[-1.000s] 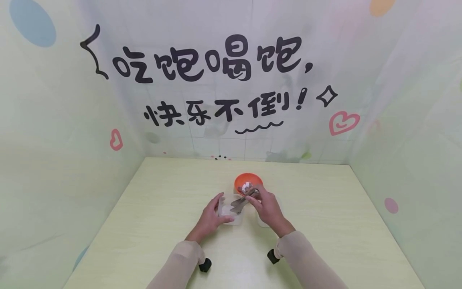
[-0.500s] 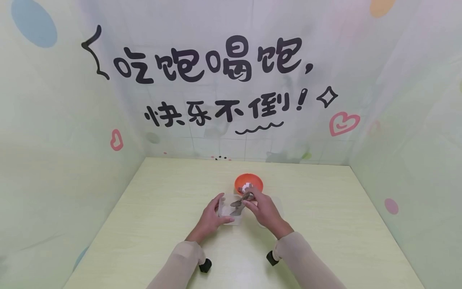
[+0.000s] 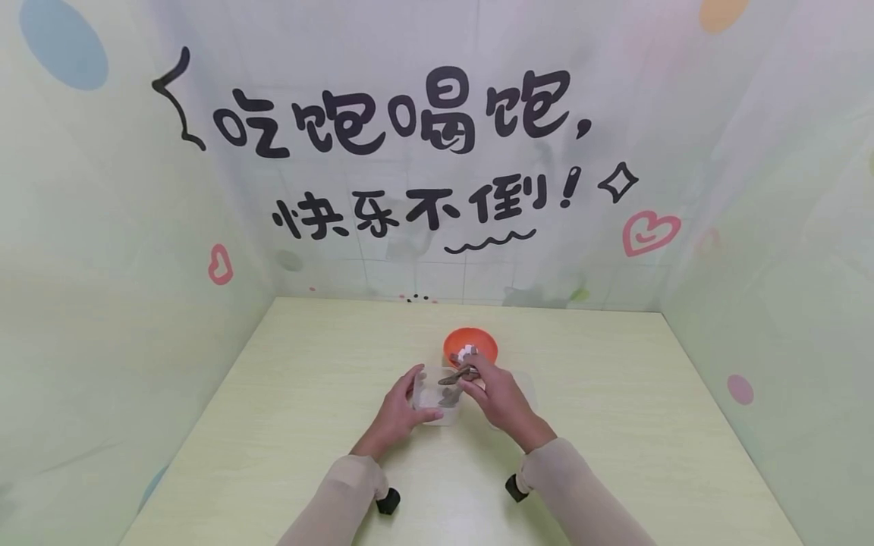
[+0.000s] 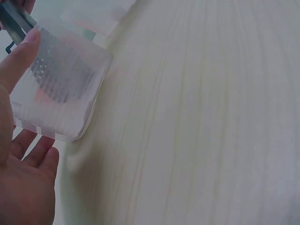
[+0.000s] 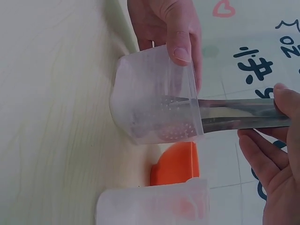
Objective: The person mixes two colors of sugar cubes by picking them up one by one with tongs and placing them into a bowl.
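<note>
My left hand [image 3: 398, 409] holds a translucent plastic container [image 5: 140, 89], its thumb on one side and fingers on another. The right hand [image 3: 504, 394] grips metal tongs [image 5: 234, 123] by the arms. Their perforated ends reach down inside the container, showing through its wall in both wrist views. Whether anything lies between these ends cannot be made out. Just behind my right hand stands an orange bowl [image 3: 471, 335] with several small white pieces [image 3: 467, 351] in it.
A second translucent container [image 5: 145, 206] stands right of the first, partly hidden by my right hand in the head view. A printed backdrop [image 3: 437, 273] rises behind the pale wooden table [image 3: 307, 364], with side walls at left and right.
The tongs have tipped more steeply, with their ends now lower in the container. My right hand has shifted slightly, while the left hand and its container stay almost still.
</note>
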Tool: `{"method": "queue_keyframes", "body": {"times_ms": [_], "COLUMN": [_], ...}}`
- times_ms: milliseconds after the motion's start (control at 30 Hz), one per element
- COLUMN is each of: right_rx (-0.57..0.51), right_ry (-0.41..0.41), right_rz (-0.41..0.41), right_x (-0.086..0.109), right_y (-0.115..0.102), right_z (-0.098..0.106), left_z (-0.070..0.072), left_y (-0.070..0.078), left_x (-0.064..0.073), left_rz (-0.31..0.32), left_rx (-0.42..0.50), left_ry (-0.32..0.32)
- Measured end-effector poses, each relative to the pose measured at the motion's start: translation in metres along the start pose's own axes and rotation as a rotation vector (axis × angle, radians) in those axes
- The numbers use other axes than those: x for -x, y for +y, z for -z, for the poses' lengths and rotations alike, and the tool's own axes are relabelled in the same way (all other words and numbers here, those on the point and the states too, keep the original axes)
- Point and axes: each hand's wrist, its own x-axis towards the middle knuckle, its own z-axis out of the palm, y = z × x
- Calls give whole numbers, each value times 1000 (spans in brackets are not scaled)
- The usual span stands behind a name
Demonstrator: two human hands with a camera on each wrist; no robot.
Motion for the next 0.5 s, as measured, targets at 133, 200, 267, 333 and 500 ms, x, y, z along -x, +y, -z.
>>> {"method": "queue_keyframes", "body": {"times_ms": [133, 200, 267, 333, 500], "right_rx": [10, 4, -6, -18, -47], "right_ry": [27, 41, 49, 55, 79], "right_rz": [-37, -68, -97, -123, -145], "right_x": [0, -1, -1, -2, -2], "right_y": [1, 1, 1, 2, 5], "right_z": [-3, -4, -5, -5, -6], "left_z": [1, 1, 1, 1, 1], "left_y": [2, 3, 3, 3, 3], "left_x": [1, 1, 1, 2, 2], "left_rz": [-3, -1, -1, -2, -3], "left_rx": [3, 7, 6, 4, 4], "left_ry": [-3, -6, -6, -6, -7]}}
